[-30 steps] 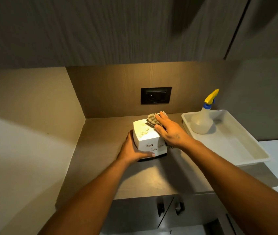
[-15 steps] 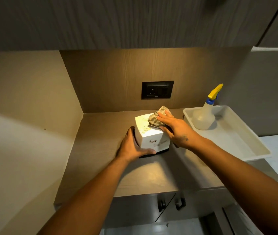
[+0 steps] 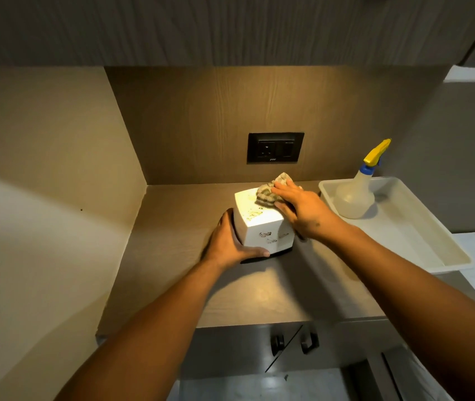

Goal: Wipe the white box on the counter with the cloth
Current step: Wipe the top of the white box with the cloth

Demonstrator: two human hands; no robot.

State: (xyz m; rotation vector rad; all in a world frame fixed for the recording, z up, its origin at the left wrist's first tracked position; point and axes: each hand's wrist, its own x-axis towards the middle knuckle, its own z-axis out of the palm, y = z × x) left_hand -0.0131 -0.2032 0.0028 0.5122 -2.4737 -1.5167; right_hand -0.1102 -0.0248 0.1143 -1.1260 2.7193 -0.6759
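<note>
A white box [image 3: 259, 224] stands on the tabletop [image 3: 274, 287] below a black wall socket [image 3: 275, 147], gripped and wiped by a person working with both hands. The right hand [image 3: 300, 208] lies flat on the box's far right top corner, its fingers [image 3: 281, 195] held close together and pressing a crumpled checked cloth [image 3: 271, 191] down onto the surface; the cloth bunches out beyond the fingertips toward the wall. The stained part of the top lies to the left of and nearer than those fingers, so the wiping stroke looks set to travel leftward and back toward the body, across the box's top. The left hand [image 3: 230, 244] braces the box from its near left side, thumb along the lower front edge, the other fingers hidden behind the left wall, so their spread cannot be told. The right hand is the one placed for the wipe; the left only steadies. Just right of the box, a white tray [image 3: 421, 250] carries a spray bottle [image 3: 356, 192] with a yellow trigger, untouched.
</note>
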